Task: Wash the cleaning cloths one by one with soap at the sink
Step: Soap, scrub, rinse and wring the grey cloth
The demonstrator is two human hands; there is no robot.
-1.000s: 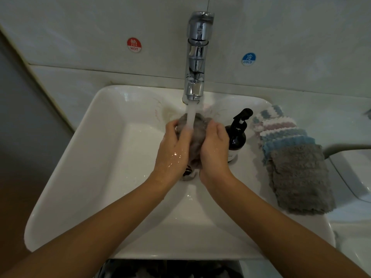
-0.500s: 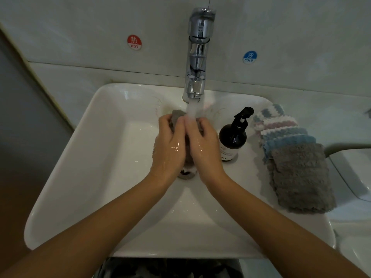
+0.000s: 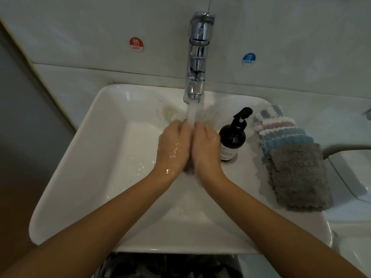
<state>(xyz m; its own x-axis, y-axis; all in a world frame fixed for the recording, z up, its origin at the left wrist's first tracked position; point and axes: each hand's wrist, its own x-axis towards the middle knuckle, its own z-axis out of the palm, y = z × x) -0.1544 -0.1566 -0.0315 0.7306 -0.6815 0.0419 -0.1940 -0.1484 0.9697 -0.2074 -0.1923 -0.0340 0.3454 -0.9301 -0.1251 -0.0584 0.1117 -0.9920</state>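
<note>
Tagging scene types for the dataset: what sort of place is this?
Probably a bathroom or washroom: a white basin sink under a running chrome tap, round HOT and COLD stickers on the wall, and a dark pump bottle on the sink.

Chrome tap [image 3: 197, 57] — glossy, fluffy cloths [image 3: 295, 167], glazed sink [image 3: 112, 149]

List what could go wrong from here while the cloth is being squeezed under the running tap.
1. The soap bottle stands in the sink, close beside the right hand; a sideways rub could tip it over.
2. Water from the faucet lands on the fingers; splashes might wet the stacked cloths on the rim at the right.
3. The grey cloth is nearly hidden between the left hand and the right hand, so rinsing may be uneven.
</note>
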